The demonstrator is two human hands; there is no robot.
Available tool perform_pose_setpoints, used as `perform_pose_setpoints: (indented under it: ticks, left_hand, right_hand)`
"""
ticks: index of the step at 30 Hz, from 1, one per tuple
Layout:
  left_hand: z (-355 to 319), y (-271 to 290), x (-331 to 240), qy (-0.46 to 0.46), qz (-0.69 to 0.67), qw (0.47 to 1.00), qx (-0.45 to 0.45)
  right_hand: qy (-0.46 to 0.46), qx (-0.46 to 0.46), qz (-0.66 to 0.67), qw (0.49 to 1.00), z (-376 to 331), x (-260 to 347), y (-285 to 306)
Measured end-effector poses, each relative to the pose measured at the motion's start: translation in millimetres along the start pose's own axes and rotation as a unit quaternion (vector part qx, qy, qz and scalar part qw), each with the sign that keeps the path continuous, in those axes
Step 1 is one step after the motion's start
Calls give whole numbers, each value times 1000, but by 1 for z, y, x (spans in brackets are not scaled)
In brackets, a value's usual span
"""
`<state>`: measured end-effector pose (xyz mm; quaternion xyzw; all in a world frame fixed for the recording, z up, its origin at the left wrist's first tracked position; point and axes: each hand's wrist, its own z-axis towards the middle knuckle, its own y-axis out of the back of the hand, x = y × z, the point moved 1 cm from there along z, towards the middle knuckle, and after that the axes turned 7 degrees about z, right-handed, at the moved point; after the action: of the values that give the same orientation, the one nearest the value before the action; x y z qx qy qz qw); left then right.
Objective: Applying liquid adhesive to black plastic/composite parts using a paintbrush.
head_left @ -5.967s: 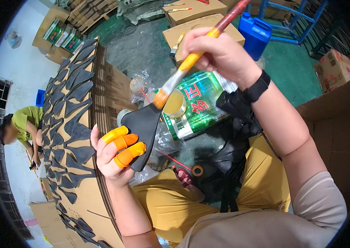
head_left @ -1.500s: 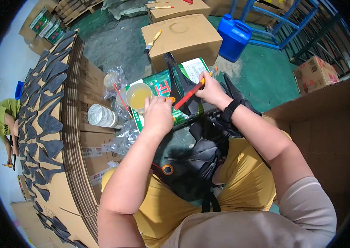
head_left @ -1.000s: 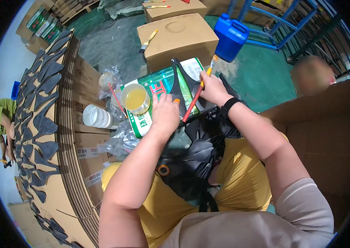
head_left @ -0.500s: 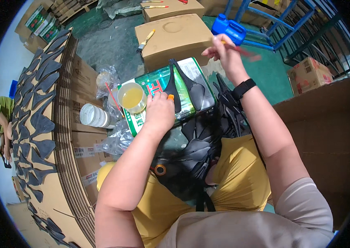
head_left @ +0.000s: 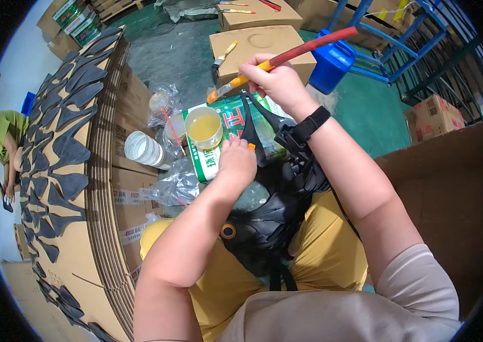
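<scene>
My right hand (head_left: 275, 82) grips a paintbrush (head_left: 310, 47) with a red and yellow handle. Its orange-stained bristles hang above the far edge of a green and white tin (head_left: 207, 162). On that tin stands a round cup (head_left: 205, 138) of yellowish liquid. My left hand (head_left: 237, 163) rests on the tin beside the cup, fingers bent, its thumb side against a flat black piece (head_left: 251, 128). Something small and orange (head_left: 251, 146) shows at the thumb. A second black piece (head_left: 269, 115) lies to the right, partly behind my right wrist.
Black pieces cover a cardboard stack (head_left: 73, 149) on the left; a person in green (head_left: 7, 134) works beyond it. More black pieces (head_left: 270, 214) lie between my knees. Around the tin are a white container (head_left: 141, 149), a carton (head_left: 258, 45) with a brush and a blue jug (head_left: 332, 67).
My right hand has swung left and nearer the tin, bringing the brush over its far edge. The whole view has shifted slightly; my left hand stays by the cup and black piece.
</scene>
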<state>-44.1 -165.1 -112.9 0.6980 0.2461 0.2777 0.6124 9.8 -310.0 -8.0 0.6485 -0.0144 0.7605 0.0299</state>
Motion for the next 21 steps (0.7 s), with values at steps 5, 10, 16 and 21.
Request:
perform_pose_setpoints:
  ticks: [5,10,16,21]
  left_hand:
    - [15,6,-7,0,-5,999,54]
    - [15,-5,-7,23,-47,999,-11]
    - [12,6,0,32,-145,988,33]
    - [10,7,3,48,-169,981,82]
  right_hand:
    - [69,-21,-140,988,4,-20,-26]
    - [108,49,-203,972,10,-44,-59]
    - [92,92,-250,959,20,-53,-63]
    - [82,128,-250,956,23,-52,-69]
